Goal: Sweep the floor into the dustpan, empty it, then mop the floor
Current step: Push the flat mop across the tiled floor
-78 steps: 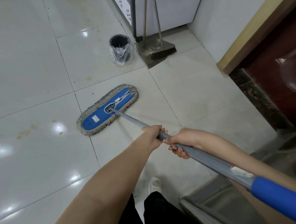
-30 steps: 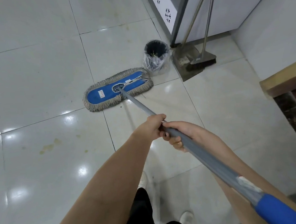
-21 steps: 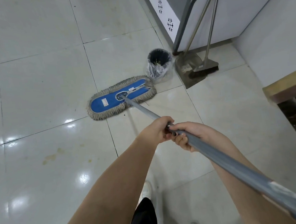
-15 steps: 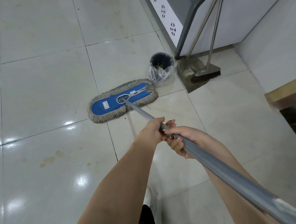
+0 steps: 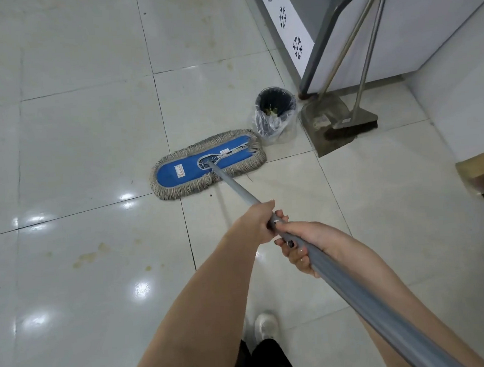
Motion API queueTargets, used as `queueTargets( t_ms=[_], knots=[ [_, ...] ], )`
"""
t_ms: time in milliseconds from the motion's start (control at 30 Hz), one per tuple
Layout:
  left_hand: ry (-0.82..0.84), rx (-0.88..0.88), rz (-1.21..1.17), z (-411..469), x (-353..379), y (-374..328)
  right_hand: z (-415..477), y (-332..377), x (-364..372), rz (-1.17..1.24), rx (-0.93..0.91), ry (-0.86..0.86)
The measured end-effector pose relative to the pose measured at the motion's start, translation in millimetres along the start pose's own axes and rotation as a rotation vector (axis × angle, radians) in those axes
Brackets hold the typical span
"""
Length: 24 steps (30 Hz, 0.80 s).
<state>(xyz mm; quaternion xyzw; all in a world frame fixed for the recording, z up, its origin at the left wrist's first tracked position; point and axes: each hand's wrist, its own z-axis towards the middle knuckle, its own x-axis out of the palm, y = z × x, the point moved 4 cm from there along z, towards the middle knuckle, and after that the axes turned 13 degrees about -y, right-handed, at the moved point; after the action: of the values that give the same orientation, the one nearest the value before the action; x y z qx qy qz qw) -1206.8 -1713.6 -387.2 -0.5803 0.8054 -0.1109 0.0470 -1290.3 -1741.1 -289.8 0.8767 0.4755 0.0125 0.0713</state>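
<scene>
Floor tiles showing yellowish stains toward the near-left. Mop head lying flat mid-floor, just beside the lined bin; dustpan and broom parked behind. Left hand and right hand both clasping the handle, touching. Advice: be keeping the head flat, overlapping strokes, steering clear of the bin.

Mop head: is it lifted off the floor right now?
No, the mop head lies flat on the floor beside the bin, with both hands gripping the handle.
</scene>
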Motion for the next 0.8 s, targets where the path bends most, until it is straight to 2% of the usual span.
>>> queueTargets(
  t_ms=[200,467,800],
  knots=[
    [0.005,0.045,-0.012,5,7,-36,10,37,3,-0.05,-0.023,0.003],
    [0.016,0.05,-0.015,31,8,-122,30,122,21,-0.049,-0.007,0.031],
    [0.046,0.063,0.039,89,-25,-305,64,288,99,0.044,-0.029,0.037]
  ],
)
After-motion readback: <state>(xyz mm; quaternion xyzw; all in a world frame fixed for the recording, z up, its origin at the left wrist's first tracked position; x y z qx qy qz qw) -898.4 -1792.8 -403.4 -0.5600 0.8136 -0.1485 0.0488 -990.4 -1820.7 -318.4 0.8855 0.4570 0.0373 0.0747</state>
